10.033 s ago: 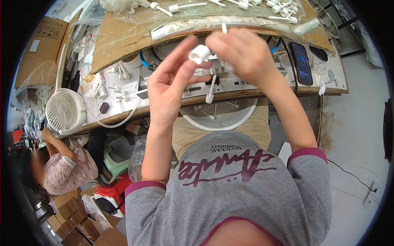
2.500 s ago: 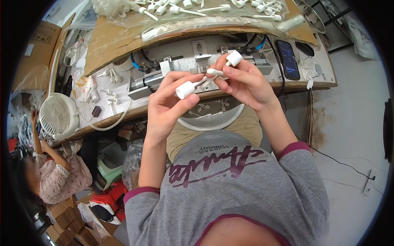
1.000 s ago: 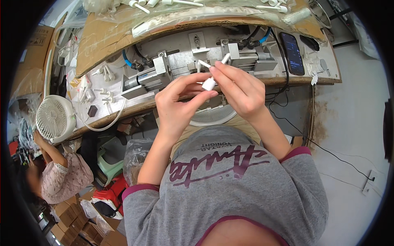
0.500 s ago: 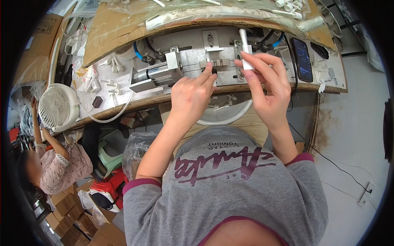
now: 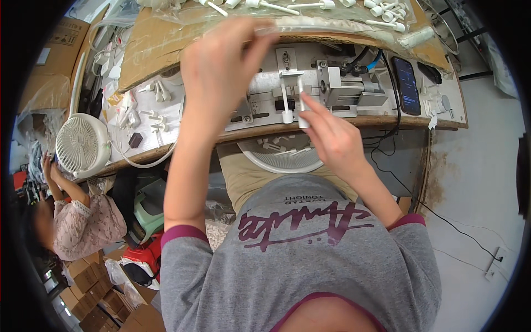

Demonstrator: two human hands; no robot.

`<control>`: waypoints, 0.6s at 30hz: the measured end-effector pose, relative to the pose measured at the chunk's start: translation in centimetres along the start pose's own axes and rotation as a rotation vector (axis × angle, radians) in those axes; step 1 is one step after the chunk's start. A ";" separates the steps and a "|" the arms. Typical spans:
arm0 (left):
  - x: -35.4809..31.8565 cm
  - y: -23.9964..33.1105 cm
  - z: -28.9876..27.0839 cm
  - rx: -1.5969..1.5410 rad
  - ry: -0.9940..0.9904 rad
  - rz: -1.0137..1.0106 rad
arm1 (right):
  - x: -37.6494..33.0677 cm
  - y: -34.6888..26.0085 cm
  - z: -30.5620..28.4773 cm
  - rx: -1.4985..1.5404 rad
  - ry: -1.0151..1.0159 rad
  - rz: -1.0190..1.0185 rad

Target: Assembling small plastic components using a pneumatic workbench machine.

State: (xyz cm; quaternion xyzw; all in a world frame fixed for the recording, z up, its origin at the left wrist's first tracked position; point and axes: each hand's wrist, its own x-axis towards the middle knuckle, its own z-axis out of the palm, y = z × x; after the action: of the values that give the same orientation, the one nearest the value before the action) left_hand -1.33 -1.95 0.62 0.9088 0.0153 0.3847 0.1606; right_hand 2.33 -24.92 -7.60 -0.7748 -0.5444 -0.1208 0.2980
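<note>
My left hand (image 5: 218,72), smeared by motion, is raised over the front edge of the cardboard on the bench, close to loose white plastic parts; whether it holds anything cannot be made out. My right hand (image 5: 334,135) is closed on a slim white plastic rod (image 5: 303,117), held upright in the picture just right of the metal clamping fixture's middle. Beside that rod, a white plastic stem with a round end (image 5: 287,115) lies across the fixture. Right of both sits a metal cylinder unit (image 5: 348,88). My left hand and forearm hide most of the fixture's left unit.
White plastic parts (image 5: 265,5) lie on the cardboard (image 5: 157,52) at the back. A phone (image 5: 406,86) is on the right, a white fan (image 5: 83,145) on the left. Under the bench edge, a white basket (image 5: 276,163) holds similar parts. Another person (image 5: 88,221) sits at far left.
My left hand has left the fixture and swung up and left to the cardboard. My right hand has come down and left with the rod. The white stem in the fixture now shows clearly.
</note>
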 end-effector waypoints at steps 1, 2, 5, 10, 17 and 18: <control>1.4 -1.7 0.6 0.103 0.104 0.133 | 0.0 -0.3 0.7 -0.057 -0.037 -0.032; 2.8 -3.4 1.5 0.202 0.207 0.269 | 0.2 -0.6 1.5 -0.063 -0.014 -0.032; 5.2 -3.9 2.8 0.230 0.041 0.234 | 0.6 -0.7 3.0 -0.220 -0.100 -0.050; 5.9 -5.6 4.6 0.131 -0.289 0.008 | 2.6 -0.8 2.6 -0.255 -0.157 -0.053; 3.4 -1.8 1.0 -0.218 -0.058 -0.261 | 3.7 -0.9 1.4 -0.130 -0.274 -0.017; 2.7 -1.3 0.5 -0.291 -0.019 -0.272 | 4.0 -0.5 1.1 -0.057 -0.249 -0.020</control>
State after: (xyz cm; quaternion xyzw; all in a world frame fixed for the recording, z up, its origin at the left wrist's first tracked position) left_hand 1.05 -0.45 1.74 0.8691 0.0808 0.3489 0.3411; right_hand 3.24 -21.07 -6.31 -0.7865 -0.5812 -0.0419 0.2046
